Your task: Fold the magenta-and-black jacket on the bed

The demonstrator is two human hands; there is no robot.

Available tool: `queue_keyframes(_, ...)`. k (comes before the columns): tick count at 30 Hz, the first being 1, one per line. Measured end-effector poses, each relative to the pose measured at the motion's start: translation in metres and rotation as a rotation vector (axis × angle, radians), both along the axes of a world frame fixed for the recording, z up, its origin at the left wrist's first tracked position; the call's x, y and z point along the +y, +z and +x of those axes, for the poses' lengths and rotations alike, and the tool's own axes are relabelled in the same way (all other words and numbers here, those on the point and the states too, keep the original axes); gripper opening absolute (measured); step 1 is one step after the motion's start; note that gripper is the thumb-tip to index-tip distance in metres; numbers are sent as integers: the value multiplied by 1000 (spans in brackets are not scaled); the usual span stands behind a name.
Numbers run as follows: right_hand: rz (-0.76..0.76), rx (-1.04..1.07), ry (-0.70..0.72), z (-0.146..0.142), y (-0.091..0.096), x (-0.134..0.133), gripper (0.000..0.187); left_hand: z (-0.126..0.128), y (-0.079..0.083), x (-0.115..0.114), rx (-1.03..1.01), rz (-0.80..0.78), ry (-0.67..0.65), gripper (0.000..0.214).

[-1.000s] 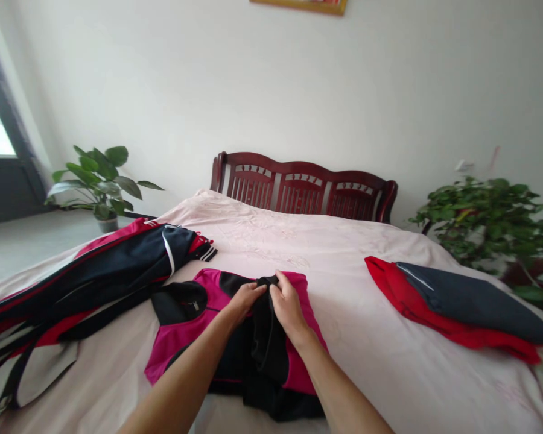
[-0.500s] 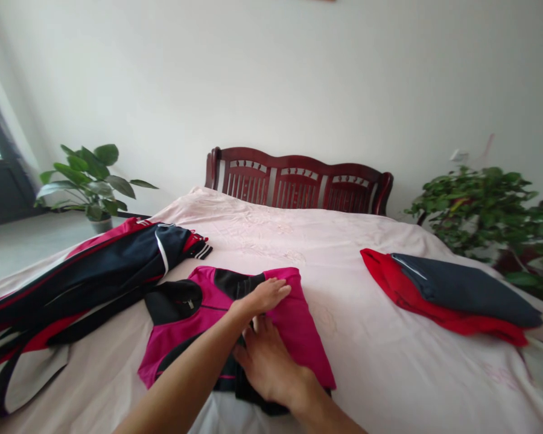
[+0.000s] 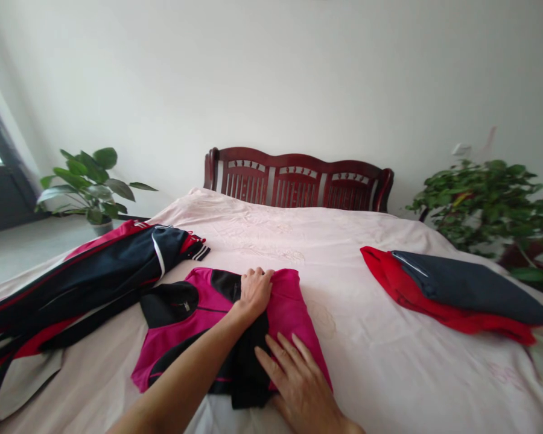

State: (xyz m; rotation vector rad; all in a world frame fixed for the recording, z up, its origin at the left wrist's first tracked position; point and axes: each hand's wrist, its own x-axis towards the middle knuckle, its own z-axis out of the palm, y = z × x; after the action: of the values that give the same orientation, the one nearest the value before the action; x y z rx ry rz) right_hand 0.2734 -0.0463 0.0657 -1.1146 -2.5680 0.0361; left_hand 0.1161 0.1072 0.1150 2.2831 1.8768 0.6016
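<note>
Our left hand (image 3: pixel 254 295) presses flat, not gripping, on the far edge of a magenta-and-black zip jacket (image 3: pixel 290 301); our right hand (image 3: pixel 303 386) lies open, fingers spread, on its near side. The jacket lies on a pale pink bedsheet (image 3: pixel 371 386), collar pointing left, with a black sleeve (image 3: pixel 248 367) running lengthwise toward us.

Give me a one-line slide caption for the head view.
Left hand presses a magenta-and-black jacket on a pink bed as the right hand rests on its lower edge.
</note>
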Motion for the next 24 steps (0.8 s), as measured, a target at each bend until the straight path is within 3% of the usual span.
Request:
queue_keyframes(5,43,62,-73,-25,7,6,63,-1,15,8,49,131,-106,40)
queue_keyframes(9,8,111,-126,-45,-5,0,56,-20,-6,10,83,94,-121,42)
queue_keyframes(12,-91,185,-70,-46,-5,-5,56,-34,-24,7,101,41,-77,48)
queue_keyframes(15,-296,386,-54,-26,13,4,45,-36,-24,-3,122,66,-40,52)
queue_keyframes(17,-347,615,-198,-1,24,22,39,-30,-19,-14,135,77,-61,51)
queue_keyframes(19,-295,764,-439,29,26,44,39,-22,-13,-29,142,53,-124,51)
queue_keyframes(21,-264,647,-650,56,17,65,42,-14,-13,-46,128,-5,-184,51)
queue_keyframes(24,-92,215,-619,76,-5,84,46,-7,-19,-67,92,-84,-187,60)
